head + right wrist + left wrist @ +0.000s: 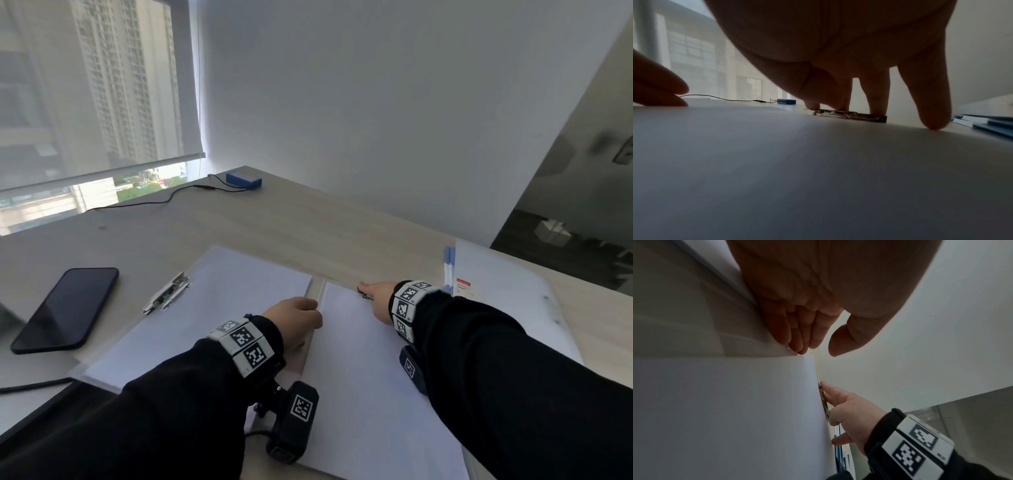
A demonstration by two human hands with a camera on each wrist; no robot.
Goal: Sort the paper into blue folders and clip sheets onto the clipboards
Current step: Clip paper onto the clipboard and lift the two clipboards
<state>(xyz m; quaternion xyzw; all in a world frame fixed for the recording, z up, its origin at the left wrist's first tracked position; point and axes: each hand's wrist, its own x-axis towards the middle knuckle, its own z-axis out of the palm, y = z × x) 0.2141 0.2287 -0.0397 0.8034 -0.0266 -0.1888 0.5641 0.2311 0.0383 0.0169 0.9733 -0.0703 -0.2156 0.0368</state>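
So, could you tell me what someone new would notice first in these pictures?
Two hands in black sleeves work at a white sheet: the right hand presses on a metal clip at the sheet's far edge, while the left hand pinches its left edge. To the left lie a second clipboard and a dark phone.

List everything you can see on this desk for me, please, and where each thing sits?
clipboards: two, each under white paper; the left one with a silver clip, the right one in front of the person
phone: one, black, far left, lying flat
small box: one, blue, far corner by the window, with a black cable
folders: blue edges showing, right side, under a translucent sheet
desk: one, light wood
left hand: holds the left edge of the right paper
right hand: fingers pressing the right clipboard's clip
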